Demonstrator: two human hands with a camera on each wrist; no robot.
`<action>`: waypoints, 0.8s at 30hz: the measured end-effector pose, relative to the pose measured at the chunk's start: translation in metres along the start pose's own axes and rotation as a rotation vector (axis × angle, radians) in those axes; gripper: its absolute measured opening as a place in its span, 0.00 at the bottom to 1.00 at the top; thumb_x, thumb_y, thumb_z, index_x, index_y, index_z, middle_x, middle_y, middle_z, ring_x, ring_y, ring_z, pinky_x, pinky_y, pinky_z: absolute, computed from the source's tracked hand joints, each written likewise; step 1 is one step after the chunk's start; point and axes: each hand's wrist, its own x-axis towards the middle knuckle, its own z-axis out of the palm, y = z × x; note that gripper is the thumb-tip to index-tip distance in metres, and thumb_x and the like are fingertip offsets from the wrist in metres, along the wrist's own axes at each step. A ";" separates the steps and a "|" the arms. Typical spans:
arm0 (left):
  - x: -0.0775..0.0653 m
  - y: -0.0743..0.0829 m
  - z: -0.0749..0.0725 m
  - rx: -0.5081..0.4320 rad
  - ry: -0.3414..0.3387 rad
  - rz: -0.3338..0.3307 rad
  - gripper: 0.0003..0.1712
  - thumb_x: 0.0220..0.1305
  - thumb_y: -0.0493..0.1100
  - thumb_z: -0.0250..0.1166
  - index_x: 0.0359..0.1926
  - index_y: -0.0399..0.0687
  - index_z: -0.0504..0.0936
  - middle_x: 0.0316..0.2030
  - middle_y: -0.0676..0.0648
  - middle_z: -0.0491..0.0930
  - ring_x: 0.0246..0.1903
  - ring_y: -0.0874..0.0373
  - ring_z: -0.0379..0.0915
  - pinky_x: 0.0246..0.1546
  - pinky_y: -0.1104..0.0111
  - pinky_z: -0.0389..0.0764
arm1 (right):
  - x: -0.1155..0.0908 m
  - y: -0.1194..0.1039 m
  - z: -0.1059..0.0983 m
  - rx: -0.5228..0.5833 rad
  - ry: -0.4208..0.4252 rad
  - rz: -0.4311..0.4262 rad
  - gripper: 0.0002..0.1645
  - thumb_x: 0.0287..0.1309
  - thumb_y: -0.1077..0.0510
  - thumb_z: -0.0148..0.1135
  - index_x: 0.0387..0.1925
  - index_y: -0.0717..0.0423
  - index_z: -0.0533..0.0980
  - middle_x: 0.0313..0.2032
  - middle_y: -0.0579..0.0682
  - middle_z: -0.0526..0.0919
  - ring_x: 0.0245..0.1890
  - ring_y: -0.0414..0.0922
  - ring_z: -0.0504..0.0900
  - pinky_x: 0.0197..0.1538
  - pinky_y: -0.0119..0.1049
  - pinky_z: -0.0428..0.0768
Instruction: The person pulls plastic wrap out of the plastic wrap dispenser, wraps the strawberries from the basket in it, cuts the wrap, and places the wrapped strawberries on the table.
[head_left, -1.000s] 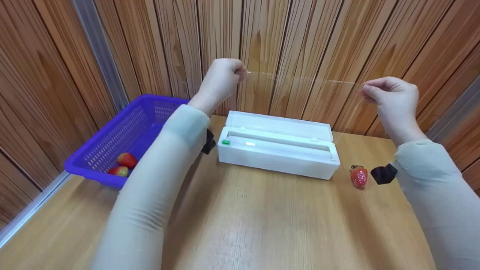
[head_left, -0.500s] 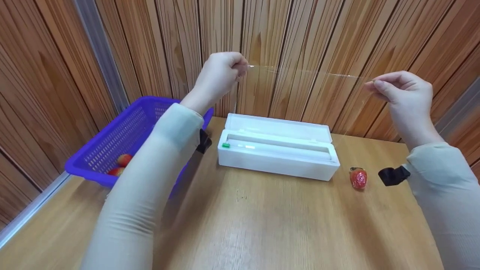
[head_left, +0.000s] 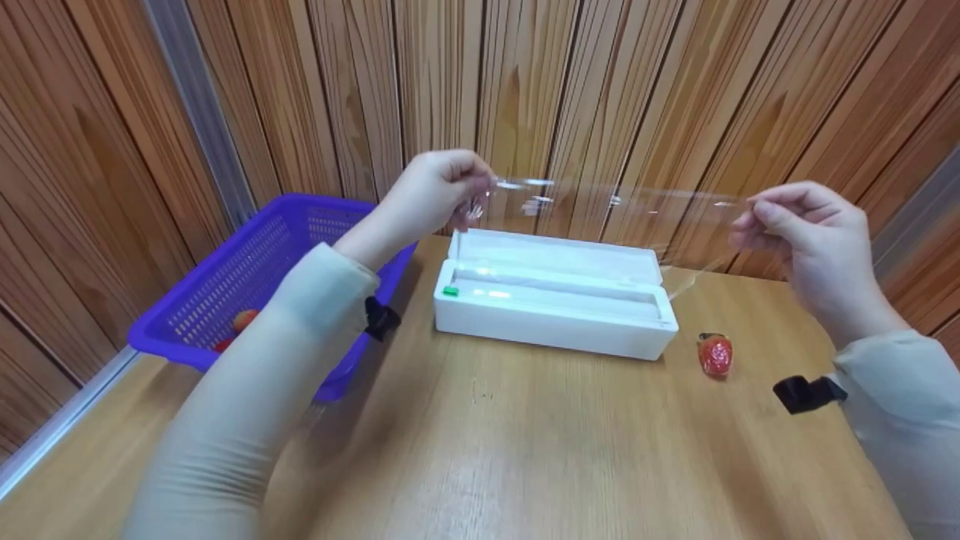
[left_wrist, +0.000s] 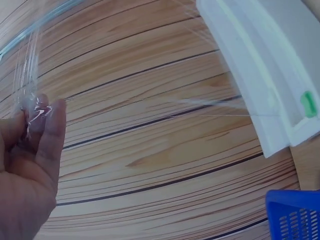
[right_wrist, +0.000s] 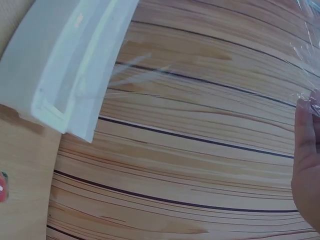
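My left hand (head_left: 431,195) pinches one corner of a sheet of clear cling film (head_left: 615,201), raised behind and above the white box. At the opposite corner, my right hand (head_left: 825,247) pinches the film between thumb and fingers. The sheet hangs between the hands and runs down toward the white cling film dispenser box (head_left: 551,330), whose lid stands open at the back. Inside lies the film roll (head_left: 555,298). In the left wrist view, crumpled film (left_wrist: 40,112) gathers at the fingertips. A shiny strawberry (head_left: 716,356), apparently wrapped in film, lies right of the box.
A purple plastic basket (head_left: 169,341) stands at the left, with strawberries (head_left: 244,320) inside, partly hidden by my left sleeve. The green slider (head_left: 450,291) sits at the box's left end. Behind the wooden table (head_left: 555,442) rises a wood-panelled wall (head_left: 600,82).
Both hands rise slightly and then come down, lowering the film toward the box. My right hand has shifted right and my left a little left, both still pinching the sheet.
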 end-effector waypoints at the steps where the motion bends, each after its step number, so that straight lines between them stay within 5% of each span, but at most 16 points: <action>1: -0.003 -0.002 0.001 -0.020 -0.031 -0.009 0.09 0.61 0.43 0.51 0.36 0.48 0.77 0.25 0.49 0.74 0.17 0.61 0.70 0.25 0.65 0.80 | -0.003 0.001 -0.001 0.020 -0.031 0.002 0.11 0.54 0.69 0.50 0.39 0.75 0.68 0.28 0.59 0.81 0.28 0.49 0.82 0.33 0.36 0.80; 9: -0.024 -0.022 0.017 -0.096 -0.276 -0.109 0.08 0.63 0.41 0.49 0.36 0.48 0.75 0.29 0.46 0.74 0.19 0.60 0.71 0.28 0.61 0.80 | -0.031 0.014 -0.008 0.041 -0.206 0.022 0.12 0.58 0.74 0.38 0.38 0.75 0.69 0.28 0.58 0.80 0.27 0.47 0.80 0.31 0.36 0.80; 16: -0.046 -0.037 0.042 -0.076 -0.433 -0.128 0.09 0.63 0.40 0.49 0.35 0.44 0.75 0.25 0.49 0.74 0.19 0.60 0.73 0.26 0.65 0.80 | -0.044 0.025 -0.013 0.054 -0.222 0.071 0.14 0.58 0.76 0.34 0.37 0.76 0.69 0.26 0.59 0.79 0.24 0.49 0.79 0.32 0.35 0.80; 24: -0.069 -0.052 0.064 0.082 -0.667 -0.124 0.10 0.65 0.39 0.47 0.35 0.47 0.76 0.24 0.50 0.74 0.23 0.61 0.71 0.29 0.68 0.79 | -0.055 0.041 -0.022 0.160 -0.696 0.134 0.25 0.53 0.82 0.24 0.42 0.72 0.68 0.36 0.57 0.80 0.34 0.47 0.81 0.39 0.36 0.79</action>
